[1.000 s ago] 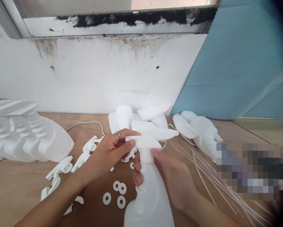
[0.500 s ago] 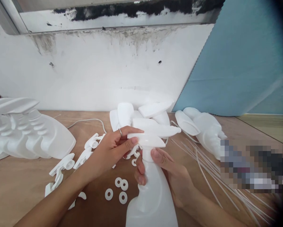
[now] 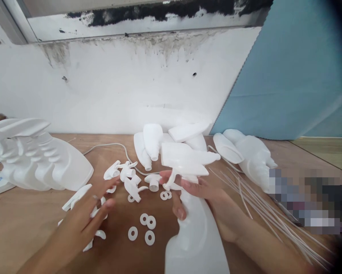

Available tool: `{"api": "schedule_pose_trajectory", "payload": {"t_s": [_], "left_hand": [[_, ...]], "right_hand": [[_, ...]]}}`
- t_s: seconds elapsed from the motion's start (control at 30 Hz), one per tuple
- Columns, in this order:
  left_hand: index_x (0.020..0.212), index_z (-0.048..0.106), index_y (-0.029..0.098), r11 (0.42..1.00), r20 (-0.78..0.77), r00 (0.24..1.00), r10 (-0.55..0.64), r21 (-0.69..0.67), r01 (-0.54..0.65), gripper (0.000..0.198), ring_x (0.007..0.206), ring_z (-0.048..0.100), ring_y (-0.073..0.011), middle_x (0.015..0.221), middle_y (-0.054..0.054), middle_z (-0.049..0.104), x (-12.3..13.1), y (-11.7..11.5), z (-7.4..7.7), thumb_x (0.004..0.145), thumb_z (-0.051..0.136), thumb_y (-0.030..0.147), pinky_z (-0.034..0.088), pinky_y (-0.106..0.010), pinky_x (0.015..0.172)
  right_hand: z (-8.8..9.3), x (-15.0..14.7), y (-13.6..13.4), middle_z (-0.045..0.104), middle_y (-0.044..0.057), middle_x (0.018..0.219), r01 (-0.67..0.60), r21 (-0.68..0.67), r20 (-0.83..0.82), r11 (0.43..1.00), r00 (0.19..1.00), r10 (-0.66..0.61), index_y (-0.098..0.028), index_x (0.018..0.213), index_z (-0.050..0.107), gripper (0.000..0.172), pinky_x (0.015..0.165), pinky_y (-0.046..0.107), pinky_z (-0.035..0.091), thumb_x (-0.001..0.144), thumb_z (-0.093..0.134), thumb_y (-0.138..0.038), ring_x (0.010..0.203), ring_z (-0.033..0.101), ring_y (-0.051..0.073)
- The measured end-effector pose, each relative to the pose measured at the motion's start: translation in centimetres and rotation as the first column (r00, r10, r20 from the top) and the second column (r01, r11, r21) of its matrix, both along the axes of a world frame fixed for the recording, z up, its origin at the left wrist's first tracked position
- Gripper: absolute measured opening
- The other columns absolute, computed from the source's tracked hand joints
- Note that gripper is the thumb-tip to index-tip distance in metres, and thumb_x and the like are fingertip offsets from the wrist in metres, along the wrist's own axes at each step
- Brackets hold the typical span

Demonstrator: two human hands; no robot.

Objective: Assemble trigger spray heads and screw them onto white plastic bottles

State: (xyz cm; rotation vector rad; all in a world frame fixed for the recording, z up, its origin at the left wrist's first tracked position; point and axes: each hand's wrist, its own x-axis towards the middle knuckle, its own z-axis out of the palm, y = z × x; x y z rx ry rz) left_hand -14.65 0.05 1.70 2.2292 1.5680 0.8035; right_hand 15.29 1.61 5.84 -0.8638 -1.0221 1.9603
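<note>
A white spray bottle (image 3: 198, 239) stands nearly upright at the front, leaning a little. Its white trigger sprayer head (image 3: 192, 169) sits on the neck, nozzle pointing left. My right hand (image 3: 216, 209) is wrapped around the bottle's neck, just below the head. My left hand (image 3: 85, 213) is apart from the bottle, fingers stretched out and holding nothing. It hovers over loose white trigger sprayer heads (image 3: 133, 187), partly hiding some of them. White ring washers (image 3: 149, 238) lie flat on the table between the two hands.
Several empty-looking white bottles (image 3: 152, 139) lie at the back against the wall. More bottles (image 3: 65, 163) are stacked at the left, others (image 3: 252, 156) at the right. Thin white tubes (image 3: 256, 205) spread across the right side of the wooden table (image 3: 25, 228).
My left hand has let go of the sprayer head and moved left and down, over the loose heads. The bottle, in my right hand, has shifted slightly right, and its head has turned a little.
</note>
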Motion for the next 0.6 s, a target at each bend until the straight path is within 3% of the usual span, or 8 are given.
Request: {"api": "schedule_pose_trajectory", "payload": {"t_s": [0.07,0.13,0.23,0.33,0.43,0.53,0.6], "left_hand": [[0.142,0.042,0.042,0.994,-0.112,0.990,0.091,0.075,-0.082,0.055,0.130,0.048,-0.0365,0.141,0.000,0.053,-4.0,-1.2,-2.1,0.088,0.050,0.049,0.039,-0.054,0.109],[0.140,0.041,0.048,0.971,-0.131,0.968,0.213,0.139,-0.195,0.054,0.133,0.044,-0.0381,0.143,0.004,0.050,-7.4,-2.5,-4.2,0.087,0.049,0.049,0.032,-0.062,0.113],[0.144,0.034,0.049,0.949,-0.101,0.947,0.303,0.117,-0.291,0.054,0.136,0.041,-0.0364,0.148,0.004,0.045,-9.9,-4.1,-7.0,0.090,0.044,0.045,0.028,-0.066,0.114],[0.149,0.025,0.044,0.951,-0.124,0.943,0.309,0.049,-0.305,0.059,0.141,0.034,-0.0347,0.155,0.003,0.034,-9.7,-4.6,-8.6,0.092,0.042,0.046,0.024,-0.064,0.117],[0.150,0.025,0.039,0.958,-0.150,0.947,0.285,0.018,-0.286,0.062,0.143,0.031,-0.0338,0.157,0.001,0.031,-8.0,-3.8,-8.8,0.092,0.042,0.051,0.022,-0.060,0.118],[0.149,0.026,0.037,0.968,-0.122,0.960,0.251,0.018,-0.250,0.062,0.145,0.029,-0.0326,0.158,0.000,0.030,-6.3,-2.5,-8.6,0.092,0.043,0.052,0.023,-0.058,0.118],[0.149,0.027,0.036,0.974,-0.072,0.971,0.228,0.001,-0.229,0.060,0.146,0.026,-0.0318,0.158,-0.001,0.029,-5.4,-1.5,-8.5,0.093,0.042,0.052,0.023,-0.057,0.118]], "right_hand": [[0.1,0.2,0.3,0.060,0.003,0.057,-0.029,0.017,0.003,0.999,1.000,0.028,-0.016,0.108,0.060,0.038,0.053,0.026,0.042,0.084,0.064,-0.046,0.054,0.054,0.016],[0.2,0.3,0.5,0.058,0.003,0.055,-0.015,0.047,0.007,0.999,1.000,0.015,-0.017,0.088,0.060,0.030,0.053,0.025,0.041,0.084,0.064,-0.046,0.051,0.051,0.013],[0.3,0.2,0.7,0.054,0.000,0.054,0.060,0.048,-0.011,0.997,0.998,-0.060,-0.018,0.073,0.052,0.033,0.051,0.022,0.040,0.085,0.064,-0.046,0.050,0.047,0.011],[0.6,0.3,0.9,0.061,0.004,0.068,0.095,0.086,-0.026,0.992,0.995,-0.093,-0.018,0.092,0.059,0.027,0.052,0.023,0.043,0.084,0.066,-0.043,0.056,0.053,0.013],[1.4,0.4,1.1,0.063,0.006,0.084,0.202,0.148,-0.049,0.968,0.979,-0.197,-0.022,0.113,0.058,0.039,0.058,0.029,0.050,0.080,0.069,-0.039,0.067,0.060,0.017],[2.5,0.7,1.8,0.055,0.001,0.078,0.372,0.203,-0.111,0.906,0.928,-0.356,-0.023,0.098,0.061,0.028,0.061,0.030,0.051,0.074,0.070,-0.033,0.070,0.059,0.018],[3.4,1.0,2.5,0.050,0.000,0.073,0.445,0.293,-0.050,0.846,0.891,-0.452,-0.020,0.079,0.057,0.018,0.052,0.027,0.047,0.072,0.067,-0.034,0.062,0.053,0.014]]}}
